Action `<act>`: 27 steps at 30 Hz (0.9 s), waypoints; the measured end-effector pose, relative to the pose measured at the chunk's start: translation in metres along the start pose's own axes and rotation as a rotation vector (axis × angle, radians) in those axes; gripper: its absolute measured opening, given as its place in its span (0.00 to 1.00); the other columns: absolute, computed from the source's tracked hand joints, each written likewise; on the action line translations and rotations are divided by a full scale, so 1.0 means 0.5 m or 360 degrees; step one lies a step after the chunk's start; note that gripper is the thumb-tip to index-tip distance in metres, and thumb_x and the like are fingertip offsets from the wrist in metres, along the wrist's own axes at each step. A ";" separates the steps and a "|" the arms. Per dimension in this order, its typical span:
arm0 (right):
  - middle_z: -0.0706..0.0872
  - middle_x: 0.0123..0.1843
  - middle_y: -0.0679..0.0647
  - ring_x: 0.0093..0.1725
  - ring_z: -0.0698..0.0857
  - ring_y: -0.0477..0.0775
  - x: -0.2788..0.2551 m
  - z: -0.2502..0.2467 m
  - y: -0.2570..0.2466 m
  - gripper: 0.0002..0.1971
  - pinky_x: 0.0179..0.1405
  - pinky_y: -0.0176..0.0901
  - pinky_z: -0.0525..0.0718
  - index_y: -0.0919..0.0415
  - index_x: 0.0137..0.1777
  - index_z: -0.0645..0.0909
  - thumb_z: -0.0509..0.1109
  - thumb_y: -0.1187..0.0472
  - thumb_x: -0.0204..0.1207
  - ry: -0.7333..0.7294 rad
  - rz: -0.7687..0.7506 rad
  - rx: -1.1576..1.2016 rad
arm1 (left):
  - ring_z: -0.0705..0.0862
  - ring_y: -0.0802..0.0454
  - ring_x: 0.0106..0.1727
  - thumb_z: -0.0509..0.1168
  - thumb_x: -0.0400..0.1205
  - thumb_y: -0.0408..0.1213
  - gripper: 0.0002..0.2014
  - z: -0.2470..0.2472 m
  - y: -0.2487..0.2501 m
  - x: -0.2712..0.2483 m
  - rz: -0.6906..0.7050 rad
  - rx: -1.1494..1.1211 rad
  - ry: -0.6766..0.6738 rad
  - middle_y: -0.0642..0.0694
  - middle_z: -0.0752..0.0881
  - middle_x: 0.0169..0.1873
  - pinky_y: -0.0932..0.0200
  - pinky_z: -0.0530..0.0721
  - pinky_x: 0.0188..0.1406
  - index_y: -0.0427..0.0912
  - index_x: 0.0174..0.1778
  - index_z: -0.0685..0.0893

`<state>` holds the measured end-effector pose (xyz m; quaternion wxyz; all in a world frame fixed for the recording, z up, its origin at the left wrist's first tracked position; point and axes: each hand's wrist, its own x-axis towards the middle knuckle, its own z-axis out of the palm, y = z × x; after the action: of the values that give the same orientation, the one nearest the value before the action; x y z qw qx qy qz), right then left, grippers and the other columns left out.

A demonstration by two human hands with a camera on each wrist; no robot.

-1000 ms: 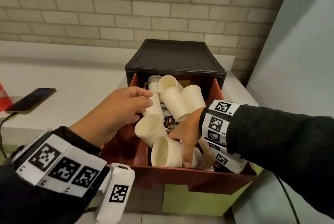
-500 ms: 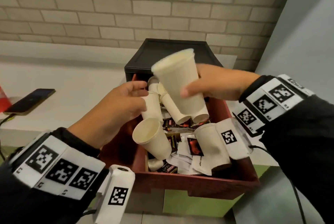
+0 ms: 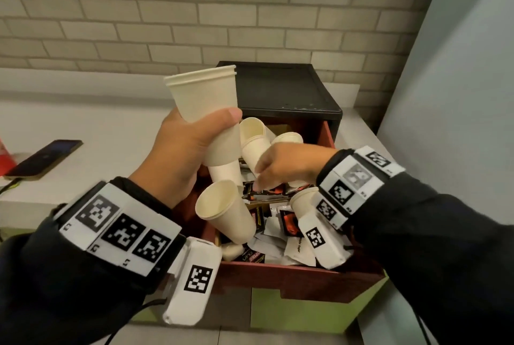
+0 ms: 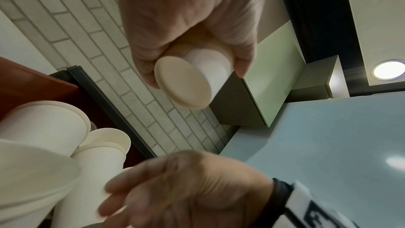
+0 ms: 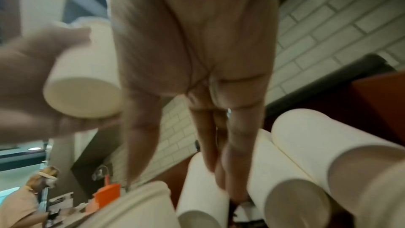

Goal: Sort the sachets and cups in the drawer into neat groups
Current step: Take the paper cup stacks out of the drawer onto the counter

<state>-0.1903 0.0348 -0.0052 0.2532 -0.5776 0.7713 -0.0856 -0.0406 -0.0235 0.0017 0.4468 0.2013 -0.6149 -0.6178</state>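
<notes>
My left hand (image 3: 189, 150) grips a cream paper cup (image 3: 205, 105) upright above the open red-brown drawer (image 3: 292, 278); its rim shows a double line. In the left wrist view the fingers (image 4: 241, 58) curl round the cup's base (image 4: 181, 84). My right hand (image 3: 281, 166) reaches down into the drawer with straight fingers (image 5: 219, 171) between lying cups (image 5: 295, 153), holding nothing. Several more cups (image 3: 254, 136) lie in the drawer, one (image 3: 225, 211) at the front left. Black, red and white sachets (image 3: 286, 222) are heaped at the front right.
The drawer sticks out of a black cabinet (image 3: 281, 88) on a white counter against a brick wall. A phone (image 3: 41, 159) on a cable lies on the counter at far left. A pale wall stands close on the right.
The cup that my right hand lifted from the drawer is now in my left hand. My right hand has dropped back down into the drawer, empty.
</notes>
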 end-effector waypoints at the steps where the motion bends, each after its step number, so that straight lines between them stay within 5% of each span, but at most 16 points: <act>1: 0.86 0.57 0.53 0.57 0.82 0.52 0.011 0.009 0.003 0.19 0.58 0.43 0.78 0.60 0.60 0.83 0.73 0.50 0.72 -0.0139 0.0055 -0.0087 | 0.86 0.59 0.41 0.71 0.65 0.42 0.16 0.002 0.001 0.001 0.0006 -0.0008 -0.0009 0.54 0.86 0.39 0.61 0.85 0.39 0.50 0.49 0.83; 6: 0.77 0.72 0.58 0.72 0.74 0.57 0.072 0.057 0.012 0.31 0.75 0.50 0.69 0.63 0.74 0.70 0.74 0.57 0.73 -0.0668 0.0110 0.0078 | 0.86 0.59 0.42 0.71 0.65 0.43 0.17 0.000 -0.001 0.005 0.0001 -0.0026 -0.0006 0.55 0.86 0.38 0.60 0.84 0.39 0.51 0.50 0.82; 11: 0.80 0.65 0.58 0.67 0.77 0.55 0.107 0.114 0.005 0.30 0.73 0.50 0.72 0.67 0.72 0.70 0.74 0.74 0.69 -0.0866 -0.0161 0.0483 | 0.86 0.60 0.42 0.70 0.66 0.44 0.16 -0.008 -0.004 0.006 -0.0024 -0.0063 -0.0017 0.54 0.86 0.38 0.60 0.84 0.38 0.52 0.50 0.81; 17: 0.83 0.61 0.63 0.63 0.81 0.60 0.115 0.141 -0.003 0.28 0.64 0.54 0.80 0.64 0.67 0.76 0.79 0.67 0.66 -0.0551 -0.0349 0.0355 | 0.86 0.56 0.46 0.71 0.66 0.45 0.22 -0.012 -0.011 0.011 -0.0054 -0.0074 -0.0039 0.50 0.85 0.45 0.60 0.85 0.37 0.51 0.56 0.79; 20: 0.83 0.61 0.60 0.62 0.81 0.59 0.109 0.106 0.008 0.28 0.64 0.53 0.80 0.62 0.67 0.74 0.77 0.64 0.68 -0.0410 -0.0367 0.0369 | 0.87 0.58 0.42 0.71 0.67 0.42 0.17 -0.016 -0.014 0.016 -0.0042 -0.0095 -0.0073 0.52 0.86 0.39 0.60 0.86 0.37 0.50 0.52 0.81; 23: 0.83 0.61 0.57 0.62 0.82 0.57 0.084 0.025 0.036 0.26 0.60 0.53 0.82 0.58 0.67 0.74 0.76 0.61 0.69 -0.0190 -0.0251 0.0689 | 0.86 0.58 0.39 0.70 0.68 0.40 0.15 -0.012 -0.013 0.022 -0.0030 -0.0106 -0.0105 0.51 0.85 0.38 0.60 0.85 0.37 0.46 0.51 0.81; 27: 0.85 0.57 0.55 0.61 0.83 0.57 0.029 -0.093 0.073 0.17 0.56 0.51 0.83 0.55 0.59 0.76 0.74 0.63 0.71 0.0516 -0.0142 0.1355 | 0.87 0.54 0.46 0.75 0.64 0.42 0.25 0.008 -0.020 0.036 -0.0053 -0.0037 -0.0202 0.47 0.86 0.45 0.56 0.86 0.41 0.44 0.57 0.81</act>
<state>-0.2472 0.0254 0.0151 0.3401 -0.4340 0.6715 -0.4951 -0.0564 -0.0372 -0.0018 0.3990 0.1665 -0.6314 -0.6438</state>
